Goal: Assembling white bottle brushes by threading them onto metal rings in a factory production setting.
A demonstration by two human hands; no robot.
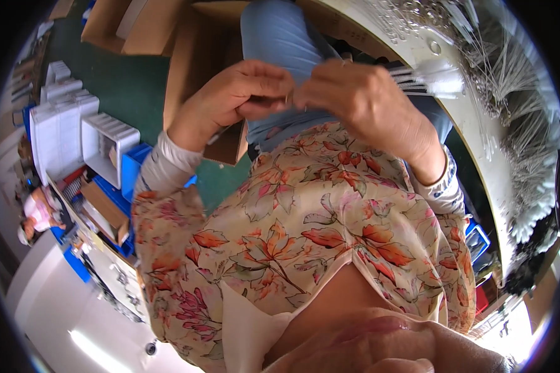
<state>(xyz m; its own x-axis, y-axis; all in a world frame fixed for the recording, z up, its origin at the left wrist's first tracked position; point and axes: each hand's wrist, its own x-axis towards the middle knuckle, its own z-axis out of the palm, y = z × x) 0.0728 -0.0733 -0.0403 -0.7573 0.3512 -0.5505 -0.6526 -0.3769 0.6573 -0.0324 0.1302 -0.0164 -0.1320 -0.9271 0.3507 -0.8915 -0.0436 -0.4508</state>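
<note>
Hands meet: left hand [239, 93] and right hand [354, 96] pinch one thin wire [289, 99]; many wires [516, 143] are left piled on the bench [473, 124].

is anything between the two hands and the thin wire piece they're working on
Nothing visible is. The left hand and right hand meet fingertip to fingertip and pinch the thin wire piece directly, above the lap. The bundle of white strips lies behind the right hand, not between them.
</note>
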